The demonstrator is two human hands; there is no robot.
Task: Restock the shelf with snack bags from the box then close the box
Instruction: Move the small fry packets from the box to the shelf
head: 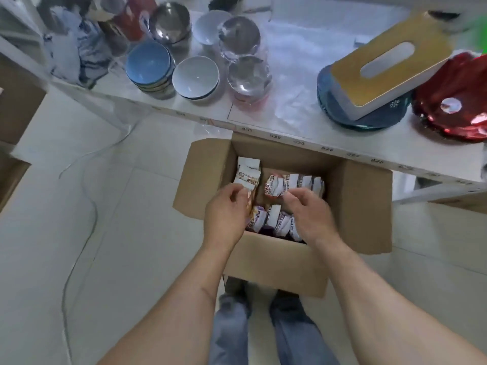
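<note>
An open cardboard box [361, 206] stands on the floor against the shelf front, its flaps spread outward. Several white and purple snack bags [274, 219] lie inside it. My left hand [226, 214] reaches into the left half and pinches a snack bag [247, 177] that stands up at the back left of the box. Over the middle, my right hand [308, 214] hangs with curled fingers, its fingertips pinching the edge of another snack bag [274, 187]. The white shelf [303, 119] runs across the view above the box.
On the shelf sit stacked bowls [150, 67], wrapped metal bowls [245, 61], a tissue box [390, 64] on blue plates and a red wrapped plate [453, 101]. Cardboard boxes [15, 111] stand at the left. My legs [263, 330] are below the box on the white tiles.
</note>
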